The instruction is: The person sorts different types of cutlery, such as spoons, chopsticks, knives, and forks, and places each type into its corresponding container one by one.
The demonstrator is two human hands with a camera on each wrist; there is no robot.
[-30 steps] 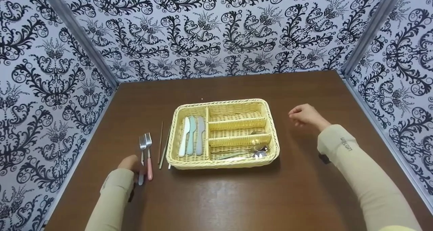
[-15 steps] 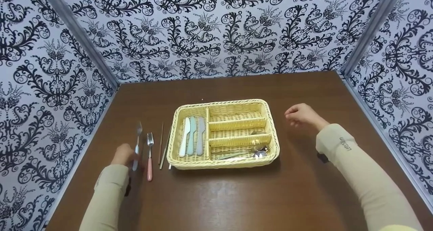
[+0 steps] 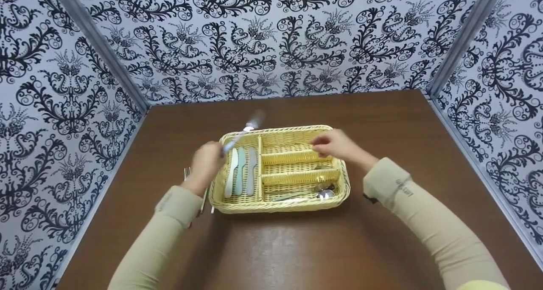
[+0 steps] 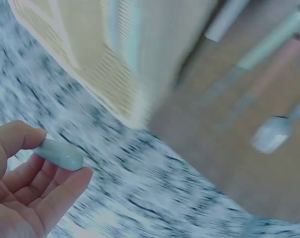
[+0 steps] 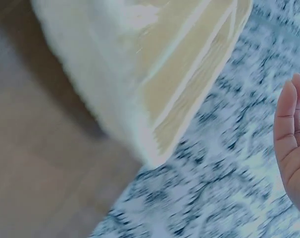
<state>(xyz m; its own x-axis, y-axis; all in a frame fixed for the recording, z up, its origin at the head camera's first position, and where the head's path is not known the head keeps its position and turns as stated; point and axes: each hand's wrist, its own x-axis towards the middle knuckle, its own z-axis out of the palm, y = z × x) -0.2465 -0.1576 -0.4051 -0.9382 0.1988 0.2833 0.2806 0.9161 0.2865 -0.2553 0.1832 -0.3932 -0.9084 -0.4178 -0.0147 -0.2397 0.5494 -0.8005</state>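
Note:
My left hand (image 3: 205, 164) pinches a fork (image 3: 237, 139) by its pale blue-grey handle, over the left end of a yellow wicker cutlery basket (image 3: 278, 206). The tines point up toward the back and are blurred. In the left wrist view, thumb and fingers grip the rounded handle end. Nothing is held by my right hand (image 3: 339, 145), which hovers over the basket's back right corner. Its fingers look fairly straight in the right wrist view. A white knife (image 3: 231, 175), a green knife (image 3: 239, 175) and a grey knife (image 3: 250, 173) lie in the left compartment.
Spoons (image 3: 326, 194) lie in the front right compartment. Left of the basket, partly hidden by my left arm, are another fork (image 4: 271, 134) and chopsticks (image 3: 204, 201). Patterned walls (image 3: 271, 39) enclose the brown table (image 3: 271, 247) at the back and sides.
My left hand has lifted the blue-grey-handled fork off the table and carried it right, over the basket. My right hand has moved left, from beside the basket to over its right end.

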